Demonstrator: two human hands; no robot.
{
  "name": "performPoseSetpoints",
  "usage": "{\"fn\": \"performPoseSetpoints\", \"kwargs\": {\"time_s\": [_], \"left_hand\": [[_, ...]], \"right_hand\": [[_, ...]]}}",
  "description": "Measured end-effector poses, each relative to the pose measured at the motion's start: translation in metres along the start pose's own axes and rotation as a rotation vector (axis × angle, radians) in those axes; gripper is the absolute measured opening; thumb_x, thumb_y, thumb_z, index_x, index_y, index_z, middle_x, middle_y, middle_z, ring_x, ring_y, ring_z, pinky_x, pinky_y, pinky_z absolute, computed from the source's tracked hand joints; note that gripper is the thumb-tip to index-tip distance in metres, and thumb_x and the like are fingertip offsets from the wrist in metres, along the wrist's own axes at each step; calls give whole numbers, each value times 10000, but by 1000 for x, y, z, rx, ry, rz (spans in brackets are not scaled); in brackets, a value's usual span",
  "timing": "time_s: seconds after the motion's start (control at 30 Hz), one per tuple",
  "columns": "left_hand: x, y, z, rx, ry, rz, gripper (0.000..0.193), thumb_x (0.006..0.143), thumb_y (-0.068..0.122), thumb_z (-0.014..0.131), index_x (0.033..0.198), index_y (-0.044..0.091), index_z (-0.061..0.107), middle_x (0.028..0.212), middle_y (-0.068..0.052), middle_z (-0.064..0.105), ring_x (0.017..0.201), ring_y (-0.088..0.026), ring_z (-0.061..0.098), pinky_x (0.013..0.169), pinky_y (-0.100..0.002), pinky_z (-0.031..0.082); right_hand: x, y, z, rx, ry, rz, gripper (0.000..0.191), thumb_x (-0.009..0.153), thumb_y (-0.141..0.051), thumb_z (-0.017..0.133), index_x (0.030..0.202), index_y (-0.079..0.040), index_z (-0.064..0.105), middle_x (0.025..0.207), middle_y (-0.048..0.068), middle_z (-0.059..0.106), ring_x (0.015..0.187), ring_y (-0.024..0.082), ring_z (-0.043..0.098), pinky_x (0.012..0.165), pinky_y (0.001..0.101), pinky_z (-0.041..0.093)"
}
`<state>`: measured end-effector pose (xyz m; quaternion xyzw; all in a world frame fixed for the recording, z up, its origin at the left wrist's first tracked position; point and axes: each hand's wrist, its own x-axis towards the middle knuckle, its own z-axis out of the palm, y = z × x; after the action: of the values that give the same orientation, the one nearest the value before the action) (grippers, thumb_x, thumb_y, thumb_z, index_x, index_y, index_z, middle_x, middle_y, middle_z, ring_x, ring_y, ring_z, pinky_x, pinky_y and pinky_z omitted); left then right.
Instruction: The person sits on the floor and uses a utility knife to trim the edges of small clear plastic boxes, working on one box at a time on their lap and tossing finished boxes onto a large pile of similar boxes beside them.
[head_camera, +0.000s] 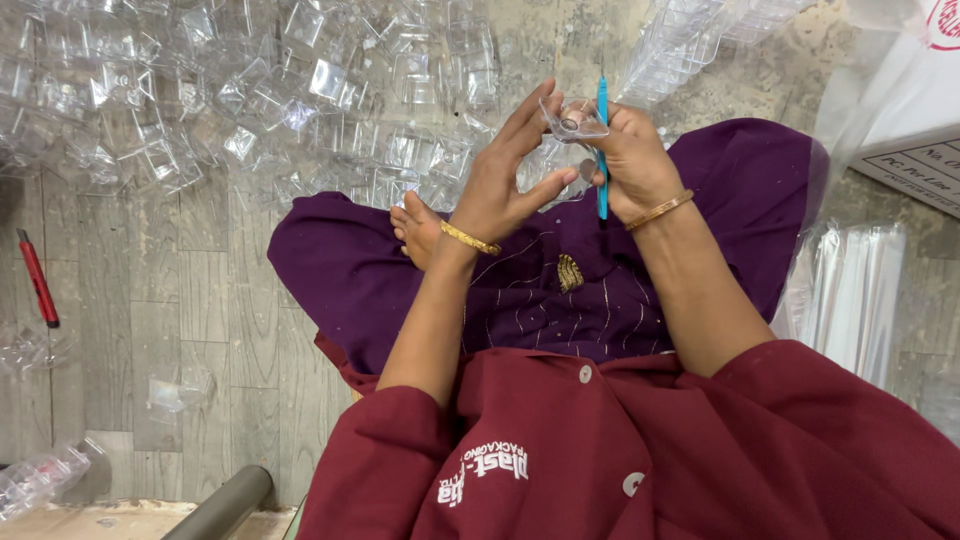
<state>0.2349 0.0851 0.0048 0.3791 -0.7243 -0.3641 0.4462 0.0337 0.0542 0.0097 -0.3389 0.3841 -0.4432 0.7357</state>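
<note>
Right hand (632, 160) pinches small clear plastic case (572, 120) at fingertips, blue pen (602, 150) clamped in same grip. Left hand (505, 175) spread, fingers touching case from left side. Case above purple lap (520, 290); pile of clear cases (300, 90) on floor (170, 300) beyond.

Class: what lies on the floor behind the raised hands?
A heap of clear plastic containers lies behind the left hand and right hand. The hands cover part of the heap.
</note>
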Motion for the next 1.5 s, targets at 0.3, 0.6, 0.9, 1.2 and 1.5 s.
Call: {"fn": "performPoseSetpoints", "kwargs": {"time_s": [0.3,0.6,0.9,1.2,1.5], "left_hand": [[7,-19,-8,-620,72,-226,612,1073,220,684,1591,35,417,1654,-130,433,1401,-220,589,1208,-366,487],[8,-24,-1,-510,161,-298,665,1035,218,721,1594,7,427,1519,-192,574,1373,-226,606,1168,-352,509],[11,-41,-3,-346,330,-218,732,1003,290,769,1570,67,363,1520,-176,497,1391,-203,517,1082,-349,517],[18,-41,-25,-505,314,-229,257,1070,246,690,1172,12,718,1159,-90,768,1057,-142,704,971,-305,600],[23,-10,-37,-418,196,-168,214,1056,85,593,1230,3,686,1167,-65,748,1115,-123,718,991,-279,630]], "right_hand": [[-25,-15,30,-328,-57,-175,561,908,-256,828,1409,-94,632,1218,57,676,735,3,519,552,137,411],[-20,0,36,-179,103,-273,389,888,-120,855,1252,-60,730,1441,112,654,940,29,670,536,151,446],[-11,-1,27,-345,-4,-136,789,899,-438,770,1510,-90,411,1302,98,573,1071,124,736,495,138,490],[-12,-10,29,-209,-116,-24,783,944,-557,687,1418,43,516,1138,202,701,978,227,757,428,129,399],[-15,-16,18,-33,-136,78,723,982,-563,638,1374,39,550,1124,249,700,956,256,759,421,143,388]]}}
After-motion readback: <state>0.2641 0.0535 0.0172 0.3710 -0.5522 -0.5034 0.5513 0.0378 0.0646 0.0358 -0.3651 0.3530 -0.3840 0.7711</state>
